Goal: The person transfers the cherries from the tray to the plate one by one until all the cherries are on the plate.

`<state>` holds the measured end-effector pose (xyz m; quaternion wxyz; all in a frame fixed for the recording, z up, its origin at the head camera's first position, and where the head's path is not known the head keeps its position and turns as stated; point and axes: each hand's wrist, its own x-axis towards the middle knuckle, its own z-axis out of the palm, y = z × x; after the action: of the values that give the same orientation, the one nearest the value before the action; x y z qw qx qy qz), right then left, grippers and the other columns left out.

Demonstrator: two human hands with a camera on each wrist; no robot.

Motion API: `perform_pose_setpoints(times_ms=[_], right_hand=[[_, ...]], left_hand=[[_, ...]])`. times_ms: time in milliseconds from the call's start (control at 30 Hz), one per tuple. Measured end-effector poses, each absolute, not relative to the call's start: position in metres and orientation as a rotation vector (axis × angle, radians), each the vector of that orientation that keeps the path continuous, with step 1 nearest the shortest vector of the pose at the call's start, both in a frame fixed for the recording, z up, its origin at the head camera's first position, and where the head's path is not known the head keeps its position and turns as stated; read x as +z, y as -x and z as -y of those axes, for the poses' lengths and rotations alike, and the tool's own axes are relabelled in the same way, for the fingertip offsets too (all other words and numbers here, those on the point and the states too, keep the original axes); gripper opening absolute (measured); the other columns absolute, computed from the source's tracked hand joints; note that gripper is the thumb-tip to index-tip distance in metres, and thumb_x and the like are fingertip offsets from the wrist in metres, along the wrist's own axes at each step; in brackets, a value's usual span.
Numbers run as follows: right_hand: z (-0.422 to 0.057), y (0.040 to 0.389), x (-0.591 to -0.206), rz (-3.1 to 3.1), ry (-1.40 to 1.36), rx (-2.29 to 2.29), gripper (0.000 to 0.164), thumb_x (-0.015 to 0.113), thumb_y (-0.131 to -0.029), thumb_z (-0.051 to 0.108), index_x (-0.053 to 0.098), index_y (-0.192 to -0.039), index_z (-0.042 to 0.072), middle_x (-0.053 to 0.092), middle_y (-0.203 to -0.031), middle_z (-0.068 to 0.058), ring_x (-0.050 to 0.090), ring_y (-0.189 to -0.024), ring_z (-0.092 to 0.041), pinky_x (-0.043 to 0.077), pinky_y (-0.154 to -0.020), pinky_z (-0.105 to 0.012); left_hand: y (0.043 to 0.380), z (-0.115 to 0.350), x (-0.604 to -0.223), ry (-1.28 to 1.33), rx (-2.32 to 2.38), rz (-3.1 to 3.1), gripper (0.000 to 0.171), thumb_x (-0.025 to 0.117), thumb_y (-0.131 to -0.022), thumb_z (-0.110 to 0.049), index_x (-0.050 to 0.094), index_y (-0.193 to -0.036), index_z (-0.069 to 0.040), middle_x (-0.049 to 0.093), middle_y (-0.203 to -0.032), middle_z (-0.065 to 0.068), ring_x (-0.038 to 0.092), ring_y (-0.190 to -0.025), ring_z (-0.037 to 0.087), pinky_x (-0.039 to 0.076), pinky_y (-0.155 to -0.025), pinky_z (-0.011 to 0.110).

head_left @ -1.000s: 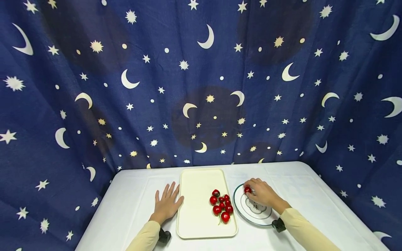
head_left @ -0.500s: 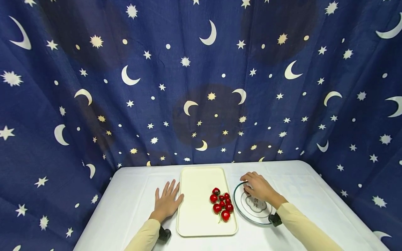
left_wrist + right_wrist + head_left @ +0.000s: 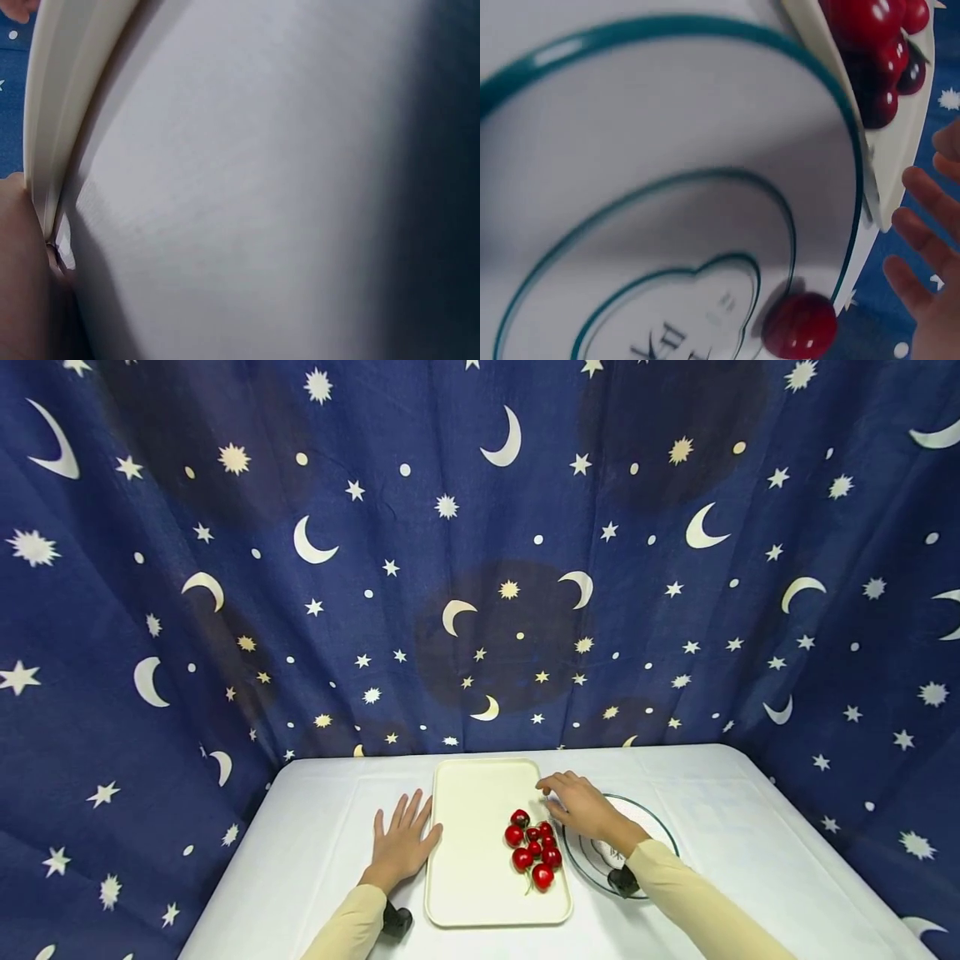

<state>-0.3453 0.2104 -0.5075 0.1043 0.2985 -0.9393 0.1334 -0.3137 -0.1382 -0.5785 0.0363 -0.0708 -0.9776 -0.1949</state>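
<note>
My left hand (image 3: pixel 402 852) lies flat with spread fingers at the left side of a cream tray (image 3: pixel 468 827), its thumb on the rim. Several red cherries (image 3: pixel 535 850), some with green stems, are grouped on the tray's right half. Between tray and plate hovers my right hand (image 3: pixel 585 808), fingers loosely bent and holding nothing. Beneath it is a white plate (image 3: pixel 651 822) with a teal rim and dark printed characters. One cherry (image 3: pixel 801 326) sits on this plate in the right wrist view; the hand and forearm hide it in the head view.
A white cloth (image 3: pixel 750 827) covers the table. Behind and at both sides hangs a dark blue curtain (image 3: pixel 360 627) with moons and stars. A black wrist camera (image 3: pixel 622 882) on the right arm overlaps the plate's near edge.
My right hand has let go of a cherry on the plate, lifted off and moved left toward the tray. The left hand has stayed in place.
</note>
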Motion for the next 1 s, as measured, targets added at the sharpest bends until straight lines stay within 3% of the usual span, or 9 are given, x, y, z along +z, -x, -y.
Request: perform_pose_setpoints(times_ms=[233, 467, 767, 1000], right_hand=[[-0.198, 0.343, -0.509, 2.762, -0.994, 0.416, 0.04, 0.066, -0.097, 0.014, 0.062, -0.137, 0.01, 0.076, -0.113, -0.005, 0.065, -0.106, -0.026, 0.053, -0.089, -0.048], [-0.191, 0.34, -0.511, 2.733, -1.029, 0.373, 0.039, 0.064, -0.101, 0.02, 0.062, -0.14, 0.014, 0.076, -0.109, -0.002, 0.064, -0.102, -0.023, 0.053, -0.085, -0.046], [-0.188, 0.342, -0.514, 2.749, -1.075, 0.337, 0.039, 0.066, -0.1, 0.019, 0.063, -0.139, 0.014, 0.074, -0.112, -0.002, 0.063, -0.101, -0.022, 0.051, -0.082, -0.041], [-0.186, 0.344, -0.514, 2.749, -1.123, 0.356, 0.04, 0.066, -0.099, 0.019, 0.063, -0.139, 0.015, 0.072, -0.118, -0.005, 0.063, -0.104, -0.024, 0.05, -0.081, -0.04]], left_hand=[[0.306, 0.136, -0.57, 0.232, -0.625, 3.021, 0.067, 0.035, -0.105, -0.056, 0.032, -0.162, -0.021, 0.022, -0.174, 0.005, 0.014, -0.163, 0.033, -0.002, -0.127, 0.068], [0.305, 0.135, -0.563, 0.222, -0.63, 3.031, 0.064, 0.039, -0.106, -0.051, 0.037, -0.16, -0.017, 0.025, -0.173, 0.007, 0.018, -0.162, 0.035, 0.001, -0.127, 0.07], [0.315, 0.138, -0.578, 0.21, -0.574, 3.011, 0.066, 0.035, -0.105, -0.058, 0.032, -0.162, -0.026, 0.021, -0.175, 0.0, 0.014, -0.164, 0.03, 0.0, -0.128, 0.067], [0.315, 0.138, -0.578, 0.206, -0.583, 3.008, 0.065, 0.036, -0.105, -0.057, 0.034, -0.161, -0.025, 0.022, -0.174, 0.0, 0.016, -0.163, 0.03, 0.001, -0.128, 0.068]])
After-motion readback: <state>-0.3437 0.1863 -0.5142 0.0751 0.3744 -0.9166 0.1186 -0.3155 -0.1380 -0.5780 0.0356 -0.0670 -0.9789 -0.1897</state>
